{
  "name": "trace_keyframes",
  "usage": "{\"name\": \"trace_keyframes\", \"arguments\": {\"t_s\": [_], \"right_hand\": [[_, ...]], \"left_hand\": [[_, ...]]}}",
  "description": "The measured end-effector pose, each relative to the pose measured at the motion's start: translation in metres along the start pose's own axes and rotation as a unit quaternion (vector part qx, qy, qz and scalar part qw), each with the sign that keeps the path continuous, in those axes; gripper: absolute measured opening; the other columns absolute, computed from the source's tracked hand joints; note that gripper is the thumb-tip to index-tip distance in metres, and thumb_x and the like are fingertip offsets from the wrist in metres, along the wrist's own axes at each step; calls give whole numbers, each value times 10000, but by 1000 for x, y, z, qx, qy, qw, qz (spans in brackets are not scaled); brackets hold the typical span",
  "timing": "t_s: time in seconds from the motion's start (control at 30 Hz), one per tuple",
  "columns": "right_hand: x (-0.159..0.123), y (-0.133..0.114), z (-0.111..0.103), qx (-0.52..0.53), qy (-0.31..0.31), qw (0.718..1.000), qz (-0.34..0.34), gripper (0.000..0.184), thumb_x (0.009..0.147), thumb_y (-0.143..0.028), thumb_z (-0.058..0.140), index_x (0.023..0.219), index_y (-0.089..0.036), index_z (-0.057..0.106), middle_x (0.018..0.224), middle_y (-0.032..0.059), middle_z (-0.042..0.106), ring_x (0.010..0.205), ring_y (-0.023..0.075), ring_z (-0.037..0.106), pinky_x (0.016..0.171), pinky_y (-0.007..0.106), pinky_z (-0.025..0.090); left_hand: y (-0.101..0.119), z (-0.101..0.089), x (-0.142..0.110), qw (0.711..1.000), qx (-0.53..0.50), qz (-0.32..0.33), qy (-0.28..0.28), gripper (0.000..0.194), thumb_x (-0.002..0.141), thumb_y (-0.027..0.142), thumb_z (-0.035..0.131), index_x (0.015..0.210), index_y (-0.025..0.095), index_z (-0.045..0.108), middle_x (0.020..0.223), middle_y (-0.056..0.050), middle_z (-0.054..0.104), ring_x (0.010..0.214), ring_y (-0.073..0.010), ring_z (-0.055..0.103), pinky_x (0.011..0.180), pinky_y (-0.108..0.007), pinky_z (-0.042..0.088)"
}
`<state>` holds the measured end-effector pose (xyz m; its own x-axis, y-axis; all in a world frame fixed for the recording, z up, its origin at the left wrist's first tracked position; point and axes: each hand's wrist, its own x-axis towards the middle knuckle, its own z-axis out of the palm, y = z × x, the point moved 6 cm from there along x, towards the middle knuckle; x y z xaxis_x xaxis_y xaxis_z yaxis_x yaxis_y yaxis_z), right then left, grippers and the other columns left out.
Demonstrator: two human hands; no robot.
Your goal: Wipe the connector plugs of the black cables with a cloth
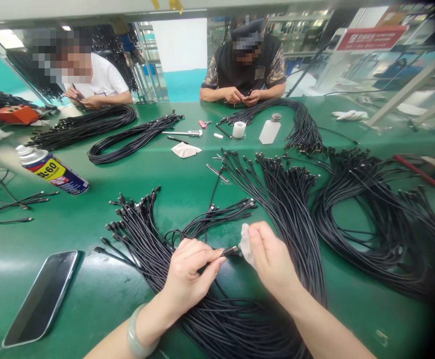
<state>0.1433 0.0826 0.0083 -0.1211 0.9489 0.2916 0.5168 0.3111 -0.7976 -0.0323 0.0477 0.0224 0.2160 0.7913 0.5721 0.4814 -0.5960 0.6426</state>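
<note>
Between the thumb and forefinger of my left hand [195, 267] is the black end of a cable, its metal-tipped connector [231, 251] pointing right. My right hand [271, 254] pinches a crumpled white cloth [245, 245] just right of that connector; whether cloth and connector touch, I cannot tell. Under both hands spreads a thick bundle of black cables [239, 319], with connector ends fanned out at upper left. A smaller group of cable ends [220, 212] lies just beyond my hands. Another dense bundle [292, 209] runs along the right of my right hand.
A phone [41, 296] and a spray can [55, 169] stand or lie at left. Coiled cables [352, 199] fill the right side. Farther off are a caliper [183, 133], a tape roll [238, 130] and a white bottle [270, 130]. Two people sit across the green table [127, 172].
</note>
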Motion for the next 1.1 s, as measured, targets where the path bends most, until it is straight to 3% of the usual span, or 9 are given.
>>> {"name": "trace_keyframes", "arguments": {"t_s": [0.13,0.3,0.43,0.53,0.63,0.77,0.87,0.93,1.1], "right_hand": [[-1,1,0,83,-16,995,54,285,1054,-348,365,844,-230,516,653,-19,517,570,148,499,546,257,391],[-4,-13,12,33,-94,993,-63,214,1036,-276,402,867,-225,525,704,1,574,584,150,535,574,266,392],[-1,-7,5,-2,-31,998,-59,203,1038,-265,388,890,-222,521,688,-6,557,556,145,527,568,266,389],[2,2,-5,17,31,999,-3,226,1050,-286,368,908,-218,530,676,-15,539,567,146,530,572,259,398],[3,4,-4,34,18,999,-6,247,1048,-310,379,905,-210,554,692,-13,556,591,147,543,586,251,412],[4,3,-2,41,8,999,-16,268,1041,-342,398,892,-207,574,702,-13,568,605,146,545,600,246,414],[5,4,-4,48,24,999,4,292,1035,-375,408,856,-210,570,668,-26,527,585,143,513,589,249,394],[5,5,-4,56,25,998,15,308,1031,-402,412,854,-211,576,671,-22,528,596,149,509,593,255,392],[5,14,-6,78,34,995,52,336,1000,-482,454,877,-213,613,695,-6,565,633,169,514,599,270,386]], "left_hand": [[0,0,1,1000,-8,-5,0,137,861,95,699,954,193,718,748,14,705,686,-122,633,689,-289,433],[0,0,0,1000,-7,-5,-2,140,864,104,698,966,197,717,748,14,706,680,-124,632,687,-289,440],[-3,0,2,1000,-3,-2,4,137,878,130,690,990,204,716,770,10,708,711,-124,637,713,-281,474],[-12,3,5,999,35,-2,-16,249,940,142,601,1162,228,673,951,-23,732,892,-151,668,935,-356,491],[-29,12,6,992,98,-14,-72,434,1000,140,456,1415,261,485,1303,-76,650,1220,-193,595,1158,-497,341],[-55,22,4,974,165,-42,-151,605,997,160,429,1560,231,220,1583,-117,360,1474,-229,323,1203,-495,298],[-74,20,1,950,248,-113,-150,651,958,225,530,1547,150,260,1620,-173,236,1506,-337,193,1191,-586,262],[-83,19,-1,934,275,-156,-165,649,950,265,556,1528,116,302,1595,-197,286,1481,-372,254,1167,-622,280],[-95,1,9,928,283,-168,-176,556,989,331,500,1493,131,377,1538,-134,426,1420,-223,422,1153,-381,402]]}}
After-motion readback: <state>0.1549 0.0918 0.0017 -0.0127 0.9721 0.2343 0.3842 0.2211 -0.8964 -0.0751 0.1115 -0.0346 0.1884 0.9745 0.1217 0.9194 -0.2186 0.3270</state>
